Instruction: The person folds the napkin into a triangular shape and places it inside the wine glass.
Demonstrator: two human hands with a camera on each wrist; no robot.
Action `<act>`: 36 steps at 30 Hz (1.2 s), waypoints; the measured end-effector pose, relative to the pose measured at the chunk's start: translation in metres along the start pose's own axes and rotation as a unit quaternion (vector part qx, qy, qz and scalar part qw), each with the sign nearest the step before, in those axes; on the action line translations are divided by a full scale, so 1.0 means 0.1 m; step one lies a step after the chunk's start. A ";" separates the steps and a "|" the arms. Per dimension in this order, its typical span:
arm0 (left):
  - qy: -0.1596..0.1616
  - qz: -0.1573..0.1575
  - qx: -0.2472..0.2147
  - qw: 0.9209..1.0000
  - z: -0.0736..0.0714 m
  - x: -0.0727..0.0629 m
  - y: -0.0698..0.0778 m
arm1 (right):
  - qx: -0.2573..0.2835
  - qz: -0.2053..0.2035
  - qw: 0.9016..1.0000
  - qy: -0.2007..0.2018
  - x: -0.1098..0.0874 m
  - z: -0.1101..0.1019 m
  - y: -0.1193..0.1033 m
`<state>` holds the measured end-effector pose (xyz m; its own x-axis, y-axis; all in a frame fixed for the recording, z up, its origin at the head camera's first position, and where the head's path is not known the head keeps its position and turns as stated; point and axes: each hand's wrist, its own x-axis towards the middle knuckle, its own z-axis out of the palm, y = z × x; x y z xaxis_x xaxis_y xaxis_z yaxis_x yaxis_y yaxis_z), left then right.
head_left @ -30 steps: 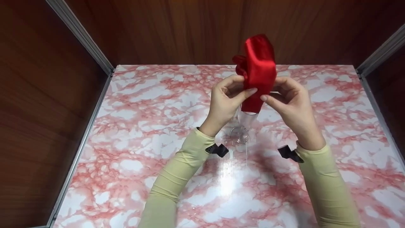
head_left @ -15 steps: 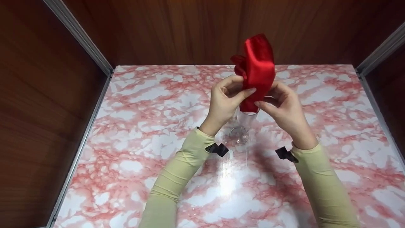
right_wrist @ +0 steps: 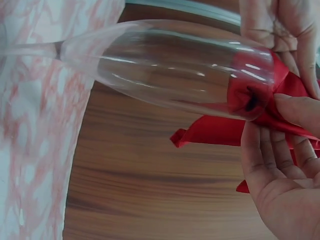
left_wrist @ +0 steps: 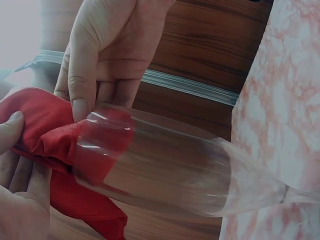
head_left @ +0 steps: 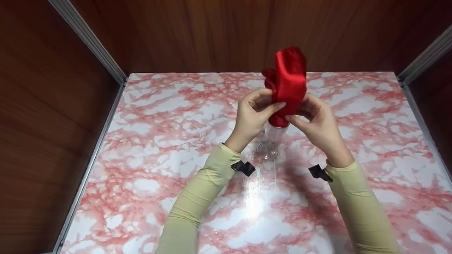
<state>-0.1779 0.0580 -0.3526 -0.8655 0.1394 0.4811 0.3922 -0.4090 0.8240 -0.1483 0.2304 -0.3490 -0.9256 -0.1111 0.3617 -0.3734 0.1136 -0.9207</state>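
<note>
A folded red satin napkin (head_left: 291, 81) stands up over a clear champagne flute (head_left: 275, 134). The left wrist view shows the napkin's lower end (left_wrist: 107, 142) inside the glass's mouth, just below the rim. On the napkin's left side, my left hand (head_left: 251, 113) pinches it between thumb and fingers. My right hand (head_left: 319, 121) pinches the right side lower down, its thumb close to the rim. In the right wrist view a loose red corner (right_wrist: 215, 131) hangs outside the flute (right_wrist: 160, 65). The flute stands upright on its round foot.
The table (head_left: 159, 197) has a red and white marbled top. Dark wood panels (head_left: 197, 35) rise at the back and both sides, with grey metal strips (head_left: 91, 38) at the corners. Light glares off the tabletop in front of the flute.
The napkin and my left hand have come down a little, and the napkin's lower end has entered the glass. My right hand has shifted left and lower along the napkin.
</note>
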 end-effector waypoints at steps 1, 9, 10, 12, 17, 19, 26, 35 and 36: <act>-0.002 -0.002 0.000 1.000 0.00 -0.01 -0.01 | -0.004 -0.001 1.000 0.001 -0.01 0.00 0.01; 0.001 -0.005 0.002 1.000 -0.01 -0.03 -0.05 | -0.012 -0.011 1.000 0.004 -0.02 0.01 0.03; 0.004 -0.006 0.003 1.000 -0.01 -0.03 -0.05 | -0.010 -0.011 1.000 0.003 -0.02 0.01 0.03; 0.007 -0.007 0.006 1.000 -0.01 -0.04 -0.06 | 0.005 -0.010 1.000 0.005 -0.02 0.01 0.02; 0.007 -0.008 0.015 1.000 0.01 -0.05 -0.01 | 0.066 -0.008 0.998 0.016 -0.02 0.00 -0.05; 0.003 -0.007 0.018 1.000 0.03 -0.06 0.04 | 0.084 -0.008 0.996 0.026 -0.02 0.01 -0.08; -0.001 -0.011 0.019 1.000 0.05 -0.09 0.13 | 0.125 -0.004 0.990 0.058 -0.01 0.03 -0.09; 0.001 -0.006 0.032 0.999 0.02 -0.12 0.09 | 0.162 0.006 0.984 0.069 0.00 0.05 -0.11; 0.001 -0.004 0.036 0.999 0.02 -0.13 0.09 | 0.166 0.009 0.984 0.069 0.00 0.05 -0.11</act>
<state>-0.1625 0.0543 -0.3513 -0.8693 0.1404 0.4739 0.4064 -0.3427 0.8470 -0.1438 0.2240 -0.3391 -0.9400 0.0250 0.3404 -0.3375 -0.2159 -0.9162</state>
